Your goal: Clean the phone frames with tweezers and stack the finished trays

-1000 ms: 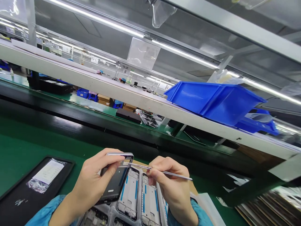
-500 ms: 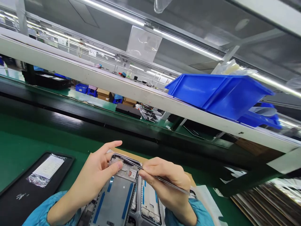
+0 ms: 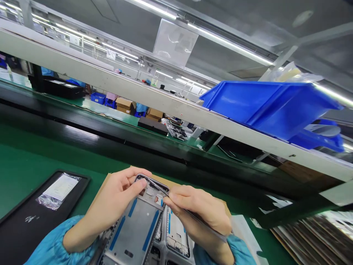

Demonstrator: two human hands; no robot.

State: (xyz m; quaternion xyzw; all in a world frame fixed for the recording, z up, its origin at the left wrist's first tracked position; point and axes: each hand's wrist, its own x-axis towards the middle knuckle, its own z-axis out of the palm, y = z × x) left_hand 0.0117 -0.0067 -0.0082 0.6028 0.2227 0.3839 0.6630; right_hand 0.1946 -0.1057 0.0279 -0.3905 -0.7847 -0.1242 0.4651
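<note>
We had a grey tray at the bottom centre of the picture, with most of one tray frame showing in it and a sliver of another just to its left. At lower left lay one black tray, which held one bagged sheet and a few white specks (too small for us to name). Two blue bins stood at upper right: a clear bag showed above the rim of the large bin, and clear plastic showed at the small bin.

We held one phone frame at lower centre, tilted over the grey tray, with three blue strips plain on its face; we could not tell whether its lower end touched the tray. Our left hand was closed on its upper left corner, thumb over the front, fingers curled behind the rim. Our right hand, its back turned up, pinched one pair of tweezers between thumb and forefinger, tips slanting along the top edge. Whether those tips gripped anything, we could not tell.
</note>
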